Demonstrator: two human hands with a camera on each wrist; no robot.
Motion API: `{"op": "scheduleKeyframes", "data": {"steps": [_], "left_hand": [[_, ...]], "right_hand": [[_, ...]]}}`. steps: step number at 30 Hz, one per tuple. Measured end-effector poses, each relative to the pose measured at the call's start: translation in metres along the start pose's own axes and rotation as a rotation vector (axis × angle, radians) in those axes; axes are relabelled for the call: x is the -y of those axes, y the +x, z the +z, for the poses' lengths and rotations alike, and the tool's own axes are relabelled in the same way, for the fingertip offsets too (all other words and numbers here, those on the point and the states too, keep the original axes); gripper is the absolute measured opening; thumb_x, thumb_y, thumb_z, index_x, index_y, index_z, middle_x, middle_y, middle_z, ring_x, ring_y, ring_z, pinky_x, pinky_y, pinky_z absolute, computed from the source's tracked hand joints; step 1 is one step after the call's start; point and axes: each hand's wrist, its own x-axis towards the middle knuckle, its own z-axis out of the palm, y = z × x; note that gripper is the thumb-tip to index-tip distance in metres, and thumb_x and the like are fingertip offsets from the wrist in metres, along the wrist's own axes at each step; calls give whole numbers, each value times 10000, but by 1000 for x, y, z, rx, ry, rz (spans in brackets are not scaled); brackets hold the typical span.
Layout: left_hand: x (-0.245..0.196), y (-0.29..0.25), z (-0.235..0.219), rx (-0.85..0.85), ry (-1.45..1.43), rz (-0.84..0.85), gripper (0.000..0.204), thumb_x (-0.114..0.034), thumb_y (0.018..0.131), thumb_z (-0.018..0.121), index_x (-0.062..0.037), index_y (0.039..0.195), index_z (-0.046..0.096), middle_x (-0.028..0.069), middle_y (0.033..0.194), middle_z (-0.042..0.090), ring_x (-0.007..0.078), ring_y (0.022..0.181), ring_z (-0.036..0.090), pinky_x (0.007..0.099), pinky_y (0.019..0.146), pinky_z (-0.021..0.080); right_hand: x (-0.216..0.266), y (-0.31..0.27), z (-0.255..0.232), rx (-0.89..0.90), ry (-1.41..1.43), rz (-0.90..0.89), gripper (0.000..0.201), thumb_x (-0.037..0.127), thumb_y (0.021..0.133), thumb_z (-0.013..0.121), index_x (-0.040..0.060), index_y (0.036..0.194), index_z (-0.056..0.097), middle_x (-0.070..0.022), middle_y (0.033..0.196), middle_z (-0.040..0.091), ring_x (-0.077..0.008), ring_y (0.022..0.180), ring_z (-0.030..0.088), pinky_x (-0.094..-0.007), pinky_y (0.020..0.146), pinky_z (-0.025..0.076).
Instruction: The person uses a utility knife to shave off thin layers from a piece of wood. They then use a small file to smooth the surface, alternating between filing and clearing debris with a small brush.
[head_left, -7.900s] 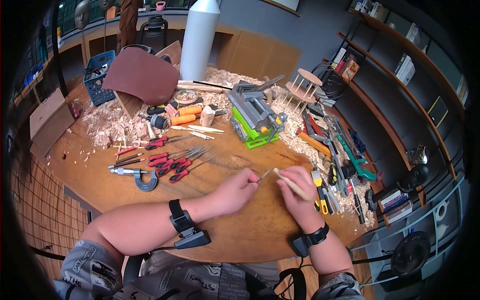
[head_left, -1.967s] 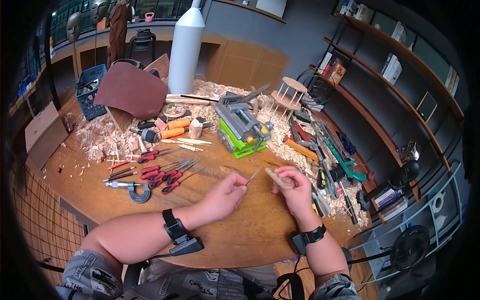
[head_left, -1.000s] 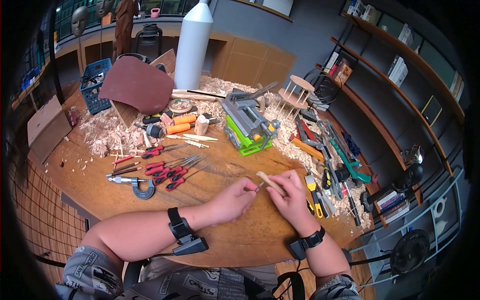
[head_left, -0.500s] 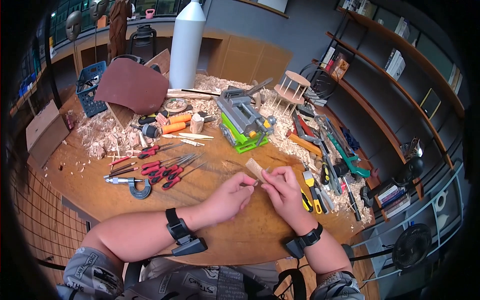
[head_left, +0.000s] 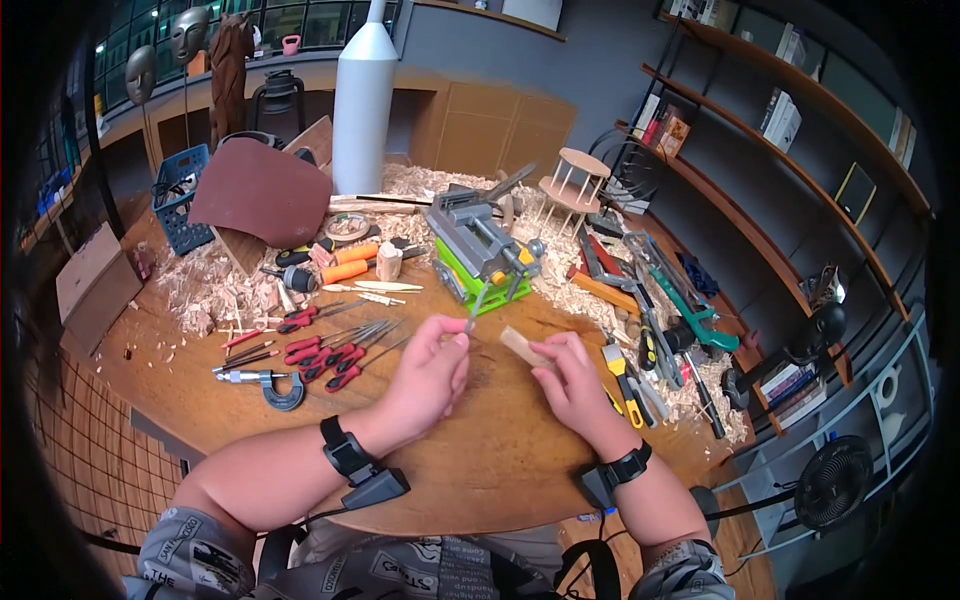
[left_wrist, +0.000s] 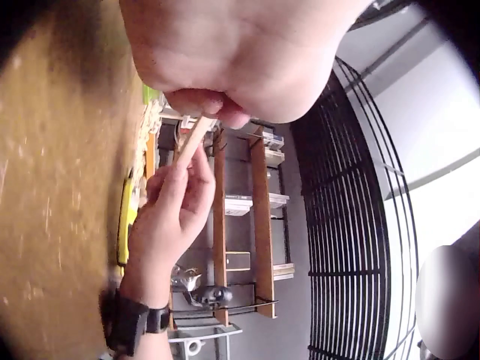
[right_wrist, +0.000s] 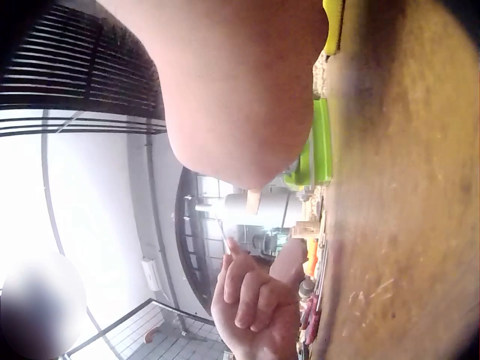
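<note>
Between thumb and fingers my left hand [head_left: 425, 375] pinches a thin grey metal strip [head_left: 480, 300], which points up and away; its lower end is hidden in the hand, so I cannot tell its kind. My right hand [head_left: 580, 390] grips a small pale wooden piece [head_left: 520, 346], whose flat end sticks out toward the left hand. A gap separates the two hands above the table. In the left wrist view the wooden piece [left_wrist: 193, 142] looks like a slim stick rising from the right fingers. The right wrist view shows the left hand [right_wrist: 255, 300] with curled fingers.
Several red-handled files [head_left: 340, 350] and a micrometer [head_left: 283, 392] lie left on the table. A grey-and-green vise [head_left: 485, 245] stands ahead. Wood shavings [head_left: 210, 275] spread along the back. Saws and a yellow-handled tool [head_left: 620, 370] lie on the right.
Half a second ago the hands were together at the wooden piece. Now the left hand has drawn back leftward, its metal strip tipped upward. The right hand still holds the wood.
</note>
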Motion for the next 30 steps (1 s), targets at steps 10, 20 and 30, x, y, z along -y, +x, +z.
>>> {"op": "scheduleKeyframes", "data": {"steps": [10,20,30], "left_hand": [[21,-5,5,197,241,-204,181,-233,1068,454,-99,1191,452,-15,673,478,76,456,401,245,383,343],[11,-8,14,60,30,-162,178,-220,1068,447,-102,1201,452,-12,630,446,80,436,381,247,367,313],[16,-6,14,93,120,-215,147,-212,1071,446,-115,1179,467,-18,596,418,88,376,355,246,324,279]], "right_hand": [[25,4,11,-96,56,-82,372,12,896,682,27,1263,622,-139,1095,587,-266,992,608,-325,842,498],[9,-1,1,14,14,-93,367,27,935,637,55,1300,608,-120,934,592,-229,781,568,-323,707,463],[8,-3,17,14,177,88,351,78,976,585,2,1317,548,-173,1204,634,-295,1122,624,-345,958,474]]}}
